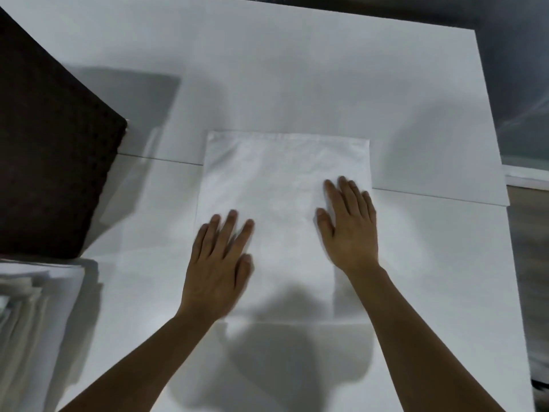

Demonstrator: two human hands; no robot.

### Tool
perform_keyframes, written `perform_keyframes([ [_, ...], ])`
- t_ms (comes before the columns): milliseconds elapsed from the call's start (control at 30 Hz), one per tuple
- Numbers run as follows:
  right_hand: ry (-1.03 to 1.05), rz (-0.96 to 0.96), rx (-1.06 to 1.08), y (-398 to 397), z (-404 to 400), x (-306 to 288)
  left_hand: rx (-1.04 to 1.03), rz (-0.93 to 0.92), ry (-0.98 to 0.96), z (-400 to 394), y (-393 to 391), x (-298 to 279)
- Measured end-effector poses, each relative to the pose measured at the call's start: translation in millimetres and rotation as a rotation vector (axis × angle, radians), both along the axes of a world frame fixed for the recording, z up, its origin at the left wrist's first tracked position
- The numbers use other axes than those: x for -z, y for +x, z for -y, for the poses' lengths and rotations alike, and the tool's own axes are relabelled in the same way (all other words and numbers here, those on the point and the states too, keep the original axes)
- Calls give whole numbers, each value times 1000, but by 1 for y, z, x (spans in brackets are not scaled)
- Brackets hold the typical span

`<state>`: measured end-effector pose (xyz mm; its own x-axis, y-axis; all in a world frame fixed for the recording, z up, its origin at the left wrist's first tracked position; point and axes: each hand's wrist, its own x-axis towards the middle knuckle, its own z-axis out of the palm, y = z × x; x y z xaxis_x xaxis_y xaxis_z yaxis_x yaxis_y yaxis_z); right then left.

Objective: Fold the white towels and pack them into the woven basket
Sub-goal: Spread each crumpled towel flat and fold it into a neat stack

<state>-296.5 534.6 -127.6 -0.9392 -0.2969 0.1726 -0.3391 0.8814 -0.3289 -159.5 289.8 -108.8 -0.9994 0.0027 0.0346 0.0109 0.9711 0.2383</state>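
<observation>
A white towel (pixel 282 185) lies flat as a folded rectangle in the middle of the white table (pixel 297 69). My left hand (pixel 218 260) rests palm down on its left part, fingers spread and slightly blurred. My right hand (pixel 350 227) lies flat on its right part, fingers pointing away from me. Neither hand grips anything. The dark brown woven basket (pixel 50 150) stands at the left edge of the table, its inside hidden from view.
A stack of white and cream towels (pixel 26 316) lies at the lower left, below the basket. A seam (pixel 439 197) runs across the tabletop. The table's right edge borders a wooden floor (pixel 531 248) and a grey wall behind.
</observation>
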Motion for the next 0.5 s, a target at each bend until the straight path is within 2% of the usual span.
perform_keyframes([
  [233,37,26,19,36,-5,-2,-17,10,4,-12,33,0],
  [500,82,218,-3,95,-20,-4,49,97,-45,-12,83,4],
])
